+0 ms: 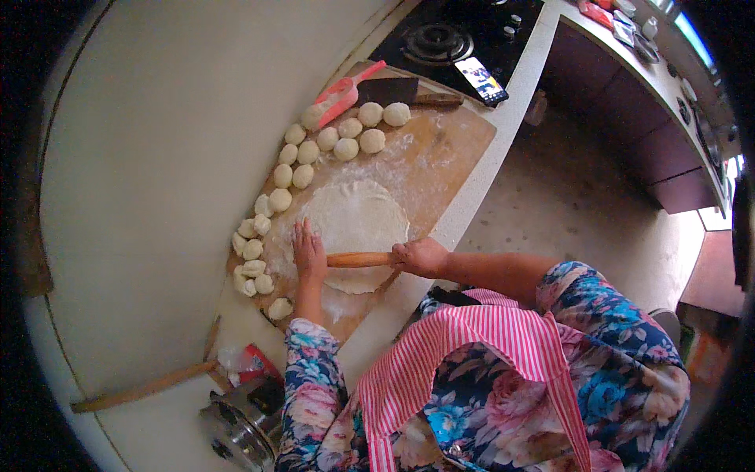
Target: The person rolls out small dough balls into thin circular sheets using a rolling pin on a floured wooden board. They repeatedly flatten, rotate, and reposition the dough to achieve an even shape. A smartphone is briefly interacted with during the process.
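A wooden rolling pin (pixel 360 259) lies across a broad, round sheet of dough (pixel 357 218), towards the sheet's near part. My right hand (pixel 422 257) is closed around the pin's right end. Over the left end rests the palm of my left hand (pixel 310 251), its fingers stretched out forward beside the sheet's left edge. The pin's two ends are hidden under my hands. Beneath the dough is a floured wooden board (pixel 454 153). Several dough balls (pixel 308 152) line its left and far sides, with smaller dough pieces (pixel 253 249) left of my left hand.
At the board's far end lie a pink scoop (pixel 341 97) and a cleaver (pixel 389 91) with a wooden handle. A lit phone (pixel 481 81) leans near the gas burner (pixel 438 42). A wall (pixel 147 177) borders the left; a metal pot (pixel 242 425) stands at the lower left.
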{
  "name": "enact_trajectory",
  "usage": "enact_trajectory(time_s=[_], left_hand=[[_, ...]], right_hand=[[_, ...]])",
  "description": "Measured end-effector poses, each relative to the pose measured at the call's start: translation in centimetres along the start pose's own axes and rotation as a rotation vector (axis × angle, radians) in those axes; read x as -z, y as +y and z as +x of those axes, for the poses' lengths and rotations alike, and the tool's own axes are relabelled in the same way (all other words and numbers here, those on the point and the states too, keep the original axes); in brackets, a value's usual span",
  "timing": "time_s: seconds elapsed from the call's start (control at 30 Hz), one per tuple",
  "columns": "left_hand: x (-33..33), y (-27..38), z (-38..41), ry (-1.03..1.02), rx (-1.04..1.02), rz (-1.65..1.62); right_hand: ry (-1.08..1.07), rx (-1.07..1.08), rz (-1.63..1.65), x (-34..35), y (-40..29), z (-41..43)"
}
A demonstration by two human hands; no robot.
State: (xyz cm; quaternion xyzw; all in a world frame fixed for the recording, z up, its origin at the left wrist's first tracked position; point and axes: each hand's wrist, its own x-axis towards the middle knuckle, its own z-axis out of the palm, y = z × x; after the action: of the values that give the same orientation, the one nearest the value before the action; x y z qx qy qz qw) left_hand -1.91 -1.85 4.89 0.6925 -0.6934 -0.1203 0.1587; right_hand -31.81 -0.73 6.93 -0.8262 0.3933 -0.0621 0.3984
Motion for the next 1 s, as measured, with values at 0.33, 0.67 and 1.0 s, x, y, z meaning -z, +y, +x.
enact_trajectory(time_s=[0.33, 0.67, 1.0], left_hand=[[1.0, -0.5, -9.1, -0.119, -0.017, 0.131], [3.1, -1.6, -5.1, 0.128, 0.100, -0.017], [-0.7, 0.5, -3.5, 0.041, -0.008, 0.147]], right_hand=[[-0.062, 0.069, -0.026, -5.9, -0.8, -2.1], [-0.045, -0.005, 0.042, -1.7, -0.4, -0.4], [0.013, 0.103, -0.055, -5.5, -0.7, -2.0]])
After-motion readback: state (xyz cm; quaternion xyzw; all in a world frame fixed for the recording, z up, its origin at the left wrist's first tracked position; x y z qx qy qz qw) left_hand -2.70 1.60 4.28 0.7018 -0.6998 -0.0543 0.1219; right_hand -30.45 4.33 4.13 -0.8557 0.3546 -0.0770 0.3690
